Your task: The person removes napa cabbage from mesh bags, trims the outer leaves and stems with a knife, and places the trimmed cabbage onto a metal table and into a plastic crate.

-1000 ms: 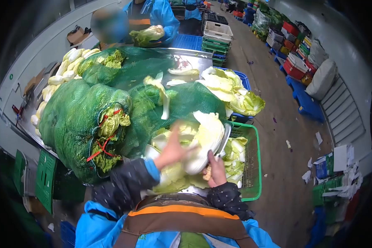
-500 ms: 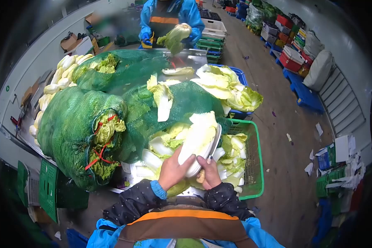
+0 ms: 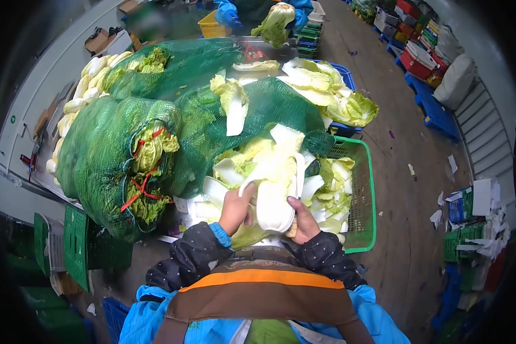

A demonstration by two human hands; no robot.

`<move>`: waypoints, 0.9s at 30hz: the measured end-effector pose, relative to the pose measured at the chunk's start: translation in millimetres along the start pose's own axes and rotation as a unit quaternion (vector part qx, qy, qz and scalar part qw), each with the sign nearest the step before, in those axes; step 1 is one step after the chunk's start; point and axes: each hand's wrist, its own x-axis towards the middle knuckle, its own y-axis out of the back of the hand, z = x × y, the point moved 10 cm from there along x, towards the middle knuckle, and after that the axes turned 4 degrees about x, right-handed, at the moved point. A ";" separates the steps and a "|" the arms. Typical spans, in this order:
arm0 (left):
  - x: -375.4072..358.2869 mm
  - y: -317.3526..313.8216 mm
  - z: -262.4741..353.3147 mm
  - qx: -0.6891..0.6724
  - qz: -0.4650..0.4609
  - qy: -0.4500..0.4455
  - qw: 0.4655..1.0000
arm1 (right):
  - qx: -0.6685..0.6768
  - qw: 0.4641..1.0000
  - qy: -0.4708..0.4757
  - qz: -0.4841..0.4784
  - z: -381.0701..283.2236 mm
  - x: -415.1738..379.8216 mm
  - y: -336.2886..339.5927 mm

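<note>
Just in front of my body, a pale napa cabbage (image 3: 276, 203) is held between both hands, its white base toward me. My left hand (image 3: 236, 211) is closed, its thumb on an outer leaf (image 3: 250, 188) at the cabbage's left side. On the other side, my right hand (image 3: 305, 221) grips the cabbage with the thumb on top. A small tan piece shows under the right fingers; I cannot make out what it is. Loose cabbage leaves (image 3: 226, 172) lie beneath and around the hands.
Green mesh sacks (image 3: 112, 160) of cabbages fill the table's left. A green crate (image 3: 361, 195) with leaves stands at right; a blue crate (image 3: 344, 74) with leaves is behind it. Across the table, a person's blue-gloved hand (image 3: 228, 14) is near a yellow crate (image 3: 212, 26).
The cabbage has turned more upright between my hands. My left hand has shifted from its base to an outer leaf, which now stands apart at the left. The view has tilted down.
</note>
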 end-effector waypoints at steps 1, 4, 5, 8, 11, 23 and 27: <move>6.2 12.4 10.7 0.092 0.064 -0.088 0.990 | -0.025 0.999 -0.005 -0.023 7.1 5.3 10.2; 17.0 38.7 34.4 -0.019 0.049 0.007 0.999 | -0.078 0.997 -0.015 -0.011 3.7 2.8 12.3; 30.0 55.1 39.7 -0.135 0.057 0.006 0.989 | -0.103 0.995 0.005 0.010 -4.7 -3.7 5.5; 16.2 48.5 62.4 -0.298 0.057 0.009 0.953 | -0.344 0.929 0.116 0.078 -41.6 -16.2 7.9; -27.5 -23.1 59.7 -0.084 -0.078 -0.028 0.993 | -0.329 0.913 0.203 0.133 -62.0 -36.5 -12.4; -41.2 -28.9 61.5 0.215 0.007 -0.174 0.961 | -0.071 0.987 0.124 0.074 -20.5 -1.1 11.3; -37.5 -20.8 50.7 0.102 0.036 -0.169 0.980 | -0.090 0.987 0.118 0.062 -21.3 -1.7 6.2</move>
